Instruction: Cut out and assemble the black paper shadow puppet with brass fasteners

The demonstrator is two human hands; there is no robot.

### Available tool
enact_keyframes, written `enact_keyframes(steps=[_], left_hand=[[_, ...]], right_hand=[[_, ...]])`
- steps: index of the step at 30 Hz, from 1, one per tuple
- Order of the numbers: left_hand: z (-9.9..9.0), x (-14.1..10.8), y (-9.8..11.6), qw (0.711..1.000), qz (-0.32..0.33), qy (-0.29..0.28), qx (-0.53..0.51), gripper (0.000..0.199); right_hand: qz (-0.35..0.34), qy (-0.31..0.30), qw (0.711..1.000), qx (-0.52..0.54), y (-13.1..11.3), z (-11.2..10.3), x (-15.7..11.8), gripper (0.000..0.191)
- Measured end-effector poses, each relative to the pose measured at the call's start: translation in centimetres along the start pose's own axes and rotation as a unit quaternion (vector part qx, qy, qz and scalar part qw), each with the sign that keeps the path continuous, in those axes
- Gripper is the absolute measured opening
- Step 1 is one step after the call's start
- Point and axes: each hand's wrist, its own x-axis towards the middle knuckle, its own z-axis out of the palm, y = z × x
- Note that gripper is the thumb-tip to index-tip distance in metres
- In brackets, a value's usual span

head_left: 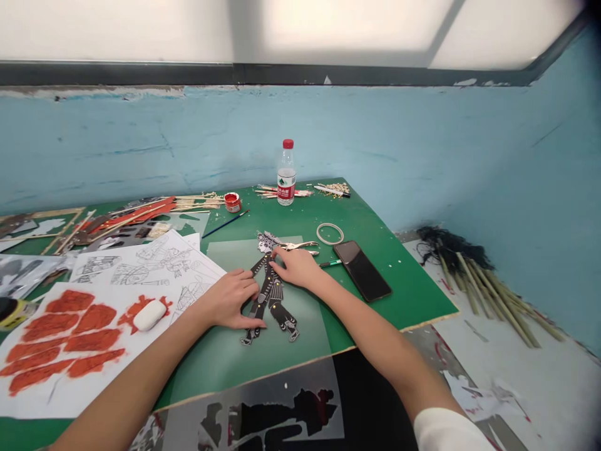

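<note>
A jointed black-and-white shadow puppet (265,292) lies flat on a translucent sheet (305,338), with small brass-coloured dots at its joints. At the puppet's left side is my left hand (233,297), fingers curled at its arm and thumb down on a leg. My right hand (297,266) grips at the shoulder, thumb and forefinger closed in; it hides the arm on that side. The puppet's head (265,243) shows just beyond. Metal pliers-like tool (300,245) lies right behind my right hand, untouched.
A black phone (362,270), a clear ring of tape (330,233) and a green pen (330,264) lie to the right. Behind stand a water bottle (286,178) and an open red paint jar (232,202). Drawings (159,263) and red-painted paper (98,313) cover the left.
</note>
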Motion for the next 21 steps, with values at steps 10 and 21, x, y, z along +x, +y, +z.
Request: enact_keyframes(steps=[10,21], left_hand=[[0.0,-0.9,-1.6,0.993,-0.043,0.109,0.017,0.02],[0.6,-0.1,-0.5,0.999,-0.014,-0.024,-0.047,0.064]], right_hand=[[0.015,0.002,1.0,0.027,-0.3,-0.8,-0.1,0.029],[0.001,-0.097,0.994,-0.057,-4.3,-3.3,-6.9,0.049]])
